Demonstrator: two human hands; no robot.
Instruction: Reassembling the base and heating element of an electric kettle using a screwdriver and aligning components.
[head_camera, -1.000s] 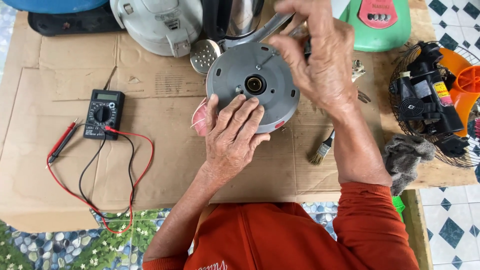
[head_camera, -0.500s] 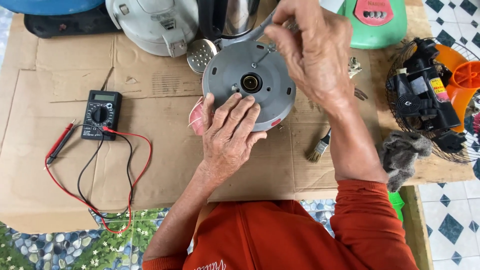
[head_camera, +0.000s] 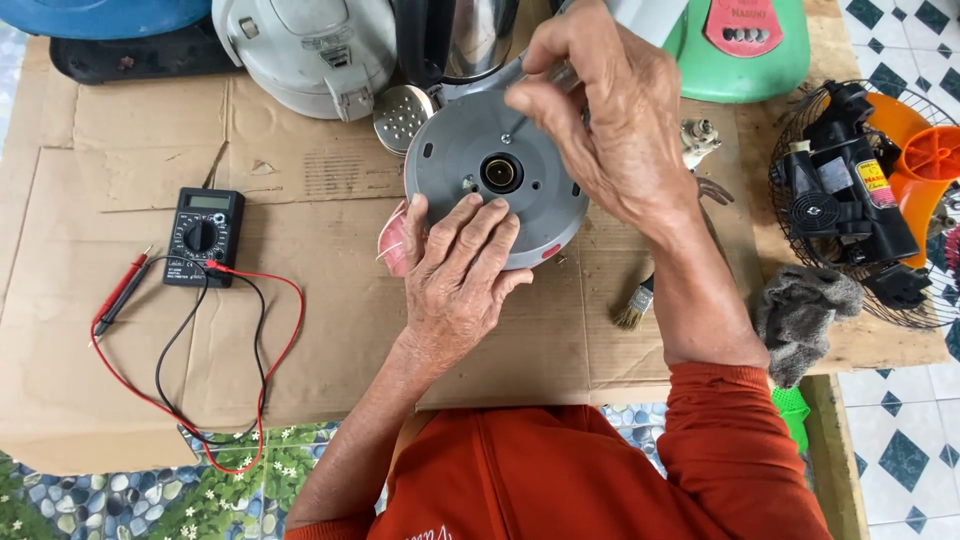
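Note:
A round grey kettle base (head_camera: 470, 160) faces up at the middle of the cardboard sheet, with a dark round socket at its centre. My left hand (head_camera: 458, 280) lies flat on its near rim, fingers spread, pressing it down. My right hand (head_camera: 610, 120) hovers over the base's far right side, fingers pinched around a thin metal tool (head_camera: 520, 122) whose tip touches the grey plate. What the tool's handle looks like is hidden inside the fist.
A black multimeter (head_camera: 203, 236) with red and black leads lies left. A white cooker body (head_camera: 310, 45) and a round metal strainer (head_camera: 402, 117) sit behind. A small brush (head_camera: 634, 306), grey rag (head_camera: 800, 315) and dismantled fan (head_camera: 860, 200) lie right. The cardboard (head_camera: 120, 330) covers the table.
My right hand has shifted slightly over the base with the tool. The left hand stays flat on the rim.

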